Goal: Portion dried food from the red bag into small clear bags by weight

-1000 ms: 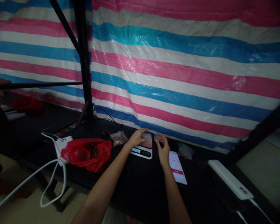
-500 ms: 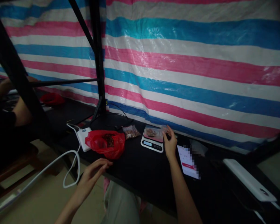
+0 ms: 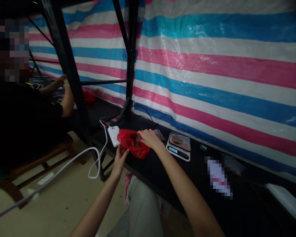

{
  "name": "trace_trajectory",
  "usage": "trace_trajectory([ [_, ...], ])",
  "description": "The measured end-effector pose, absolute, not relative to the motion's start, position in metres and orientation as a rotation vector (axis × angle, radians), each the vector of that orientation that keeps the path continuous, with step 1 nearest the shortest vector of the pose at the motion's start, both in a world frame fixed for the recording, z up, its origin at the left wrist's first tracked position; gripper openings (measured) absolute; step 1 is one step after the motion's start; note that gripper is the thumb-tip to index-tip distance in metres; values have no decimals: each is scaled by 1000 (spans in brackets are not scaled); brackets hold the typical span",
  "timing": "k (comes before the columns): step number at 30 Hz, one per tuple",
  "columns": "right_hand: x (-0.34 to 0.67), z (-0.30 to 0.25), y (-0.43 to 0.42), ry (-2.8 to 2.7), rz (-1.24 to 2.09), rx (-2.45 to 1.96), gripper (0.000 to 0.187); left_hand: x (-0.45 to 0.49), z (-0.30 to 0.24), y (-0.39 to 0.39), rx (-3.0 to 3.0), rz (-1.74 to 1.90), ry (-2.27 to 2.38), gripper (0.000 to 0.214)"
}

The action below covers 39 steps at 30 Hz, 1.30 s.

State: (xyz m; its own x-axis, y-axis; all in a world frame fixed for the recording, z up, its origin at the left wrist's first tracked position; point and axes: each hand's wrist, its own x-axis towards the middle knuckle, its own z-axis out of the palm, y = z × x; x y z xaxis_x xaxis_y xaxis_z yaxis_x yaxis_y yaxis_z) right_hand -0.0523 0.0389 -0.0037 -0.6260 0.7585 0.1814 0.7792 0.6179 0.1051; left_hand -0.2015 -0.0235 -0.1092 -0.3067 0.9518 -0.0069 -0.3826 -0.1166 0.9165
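At nine o'clock of the view a seated co-worker [image 3: 27,112] keeps both hands on the far bench. One white power bank [image 3: 113,135] with its cable [image 3: 64,168] lies just left of the one red plastic bag [image 3: 135,146], which sits on the near edge of the black table [image 3: 162,171]. The left hand [image 3: 120,158] grips the bag's near edge from below, fingers curled onto the plastic. The right hand [image 3: 149,138] rests on the bag's top at its two o'clock side, fingers bent and close together at the opening; whether they pinch anything I cannot tell. Half a second ago the left hand hung free below the table and the right was by the scale. One digital scale [image 3: 179,146], at three o'clock of the bag, carries one small packet [image 3: 177,139]. One phone [image 3: 218,177] lies further right.
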Motion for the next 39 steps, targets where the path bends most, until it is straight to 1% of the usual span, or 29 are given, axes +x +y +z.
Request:
trace_trajectory([
  [3, -66, -7, 40, -2816, -449, -1380, 29, -197, -109, -15, 863, 1619, 1099, 43],
  [6, -73, -9, 37, -2823, -504, -1537, 27, -194, -112, -9, 909, 1596, 1173, 37],
  [12, -69, -5, 34, -2858, -441, -1595, 26, -184, -120, 0, 923, 1581, 1220, 31],
  [18, -59, 0, 29, -2924, -344, -1457, 25, -170, -126, -8, 833, 1611, 1095, 32],
  [23, -52, -10, 30, -2899, -134, -1301, 27, -155, -125, -12, 679, 1724, 1031, 31],
  [27, -46, -16, 33, -2849, 52, -1291, 37, -143, -119, -12, 515, 1794, 1013, 33],
  [31, -45, -17, 30, -2786, 225, -1171, 40, -135, -114, -9, 474, 1878, 1018, 33],
  [35, -44, -23, 30, -2680, 495, -1028, 43, -133, -112, -5, 400, 1915, 1094, 37],
  [39, -40, -37, 37, -2449, 848, -932, 41, -133, -113, -5, 403, 1919, 1155, 43],
])
